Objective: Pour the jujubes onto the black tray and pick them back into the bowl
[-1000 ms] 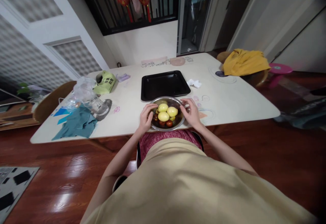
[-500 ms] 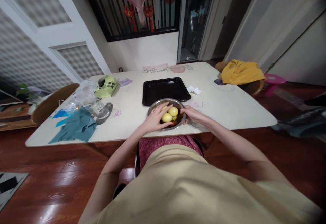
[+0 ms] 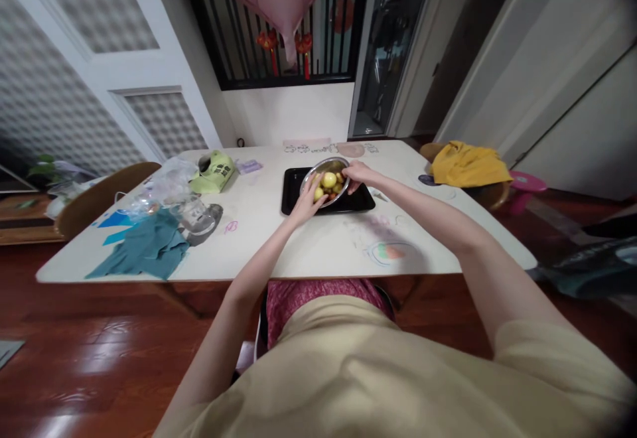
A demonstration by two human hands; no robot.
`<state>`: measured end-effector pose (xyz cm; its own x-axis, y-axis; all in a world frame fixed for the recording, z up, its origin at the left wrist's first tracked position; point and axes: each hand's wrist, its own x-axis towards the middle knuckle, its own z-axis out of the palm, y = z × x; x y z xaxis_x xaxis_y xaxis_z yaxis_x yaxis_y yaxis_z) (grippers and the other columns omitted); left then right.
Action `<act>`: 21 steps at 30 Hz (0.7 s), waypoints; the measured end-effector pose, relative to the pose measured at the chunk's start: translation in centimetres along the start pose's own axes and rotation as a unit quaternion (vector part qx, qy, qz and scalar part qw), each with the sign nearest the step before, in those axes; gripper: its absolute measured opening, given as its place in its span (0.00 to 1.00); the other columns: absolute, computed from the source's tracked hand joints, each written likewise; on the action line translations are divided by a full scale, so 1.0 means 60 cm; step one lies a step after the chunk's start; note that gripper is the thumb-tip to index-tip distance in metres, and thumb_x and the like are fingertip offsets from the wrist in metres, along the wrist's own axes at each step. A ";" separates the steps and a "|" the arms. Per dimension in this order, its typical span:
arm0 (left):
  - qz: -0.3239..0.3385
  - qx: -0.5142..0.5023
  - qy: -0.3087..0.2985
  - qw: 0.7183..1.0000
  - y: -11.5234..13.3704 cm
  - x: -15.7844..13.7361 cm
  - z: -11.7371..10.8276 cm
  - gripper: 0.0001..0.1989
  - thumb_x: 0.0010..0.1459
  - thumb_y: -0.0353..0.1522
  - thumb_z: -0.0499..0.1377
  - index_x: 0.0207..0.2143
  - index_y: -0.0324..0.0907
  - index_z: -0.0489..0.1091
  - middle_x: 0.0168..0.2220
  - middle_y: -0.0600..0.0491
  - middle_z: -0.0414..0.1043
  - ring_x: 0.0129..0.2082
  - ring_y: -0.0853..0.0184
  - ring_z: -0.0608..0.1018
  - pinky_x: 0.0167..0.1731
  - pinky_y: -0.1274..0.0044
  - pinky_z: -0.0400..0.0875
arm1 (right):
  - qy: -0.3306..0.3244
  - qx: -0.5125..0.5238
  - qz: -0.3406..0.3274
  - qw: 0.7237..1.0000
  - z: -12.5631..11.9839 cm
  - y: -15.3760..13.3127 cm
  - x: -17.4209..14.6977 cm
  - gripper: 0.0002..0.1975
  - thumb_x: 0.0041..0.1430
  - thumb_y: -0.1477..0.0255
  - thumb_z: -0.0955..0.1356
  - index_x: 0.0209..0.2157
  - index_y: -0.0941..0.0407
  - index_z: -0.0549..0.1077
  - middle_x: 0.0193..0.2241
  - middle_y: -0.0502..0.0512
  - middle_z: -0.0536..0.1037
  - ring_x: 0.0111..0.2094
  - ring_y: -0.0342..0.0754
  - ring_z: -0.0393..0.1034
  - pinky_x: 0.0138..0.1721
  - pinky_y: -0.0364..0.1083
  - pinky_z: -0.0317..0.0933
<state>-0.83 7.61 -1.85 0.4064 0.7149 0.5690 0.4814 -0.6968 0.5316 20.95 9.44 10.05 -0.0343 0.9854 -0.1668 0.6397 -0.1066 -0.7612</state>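
Observation:
A shiny metal bowl [image 3: 347, 189] is held tilted above a black baking tray [image 3: 365, 204]. Several pale yellow round fruits [image 3: 329, 180] lie inside it, with smaller greenish and reddish pieces among them. My right hand [image 3: 360, 174] is closed on the bowl's right rim. At the left side, my left hand [image 3: 308, 198] reaches over the rim, its fingers spread and resting against the fruit. The bowl covers the middle of the tray.
On the white table [image 3: 263, 245], a teal cloth [image 3: 144, 249], a clear jar [image 3: 196, 216], plastic bags [image 3: 166, 182] and a light green visor [image 3: 213, 171] sit to the left. White tissue [image 3: 379, 194] lies right of the tray. A yellow cloth [image 3: 468, 164] drapes a chair at right.
The bowl has gone from the table's near edge up and forward over the tray, tilting leftward. Both hands have moved with it. A coloured drawing on the table is now uncovered.

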 end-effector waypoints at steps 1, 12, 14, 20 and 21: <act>-0.010 -0.009 0.012 1.000 -0.011 -0.003 0.008 0.36 0.74 0.49 0.54 0.77 0.50 0.50 0.79 0.41 0.45 0.79 0.50 0.52 0.77 0.55 0.49 | 0.001 -0.021 -0.003 1.000 0.000 -0.006 0.009 0.09 0.61 0.74 0.69 0.37 0.65 0.80 0.14 0.57 0.75 0.20 0.56 0.78 0.24 0.47 0.76; -0.061 -0.021 0.051 0.997 -0.059 -0.017 0.035 0.35 0.72 0.44 0.58 0.76 0.45 0.53 0.76 0.37 0.50 0.78 0.50 0.55 0.76 0.53 0.53 | 0.017 -0.223 -0.030 0.974 0.013 -0.069 0.056 0.14 0.66 0.73 0.66 0.39 0.67 0.83 0.16 0.61 0.77 0.27 0.61 0.82 0.33 0.52 0.79; -0.069 -0.025 0.055 0.996 -0.059 -0.016 0.037 0.35 0.72 0.44 0.59 0.75 0.44 0.54 0.76 0.37 0.51 0.78 0.50 0.56 0.75 0.53 0.54 | 0.021 -0.243 -0.032 0.969 0.016 -0.077 0.058 0.15 0.67 0.73 0.66 0.38 0.66 0.83 0.17 0.63 0.78 0.28 0.61 0.82 0.34 0.52 0.79; -0.107 -0.007 0.053 0.993 -0.063 -0.017 0.039 0.36 0.69 0.39 0.61 0.74 0.38 0.56 0.75 0.32 0.51 0.77 0.46 0.59 0.75 0.52 0.55 | 0.034 -0.301 -0.031 0.953 0.011 -0.097 0.065 0.12 0.66 0.73 0.68 0.35 0.64 0.84 0.19 0.63 0.80 0.29 0.59 0.82 0.38 0.51 0.78; -0.111 -0.005 0.054 0.992 -0.064 -0.017 0.040 0.36 0.68 0.38 0.62 0.74 0.38 0.56 0.75 0.32 0.52 0.77 0.46 0.59 0.75 0.52 0.55 | 0.039 -0.318 -0.033 0.947 0.008 -0.099 0.066 0.12 0.66 0.72 0.68 0.36 0.64 0.84 0.20 0.63 0.80 0.30 0.58 0.83 0.38 0.50 0.77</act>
<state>-1.25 9.68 -5.97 0.2058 0.8412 0.5001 0.5425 -0.5233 0.6571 16.68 13.88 13.61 -0.0498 0.9966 -0.0652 0.9721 0.0335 -0.2320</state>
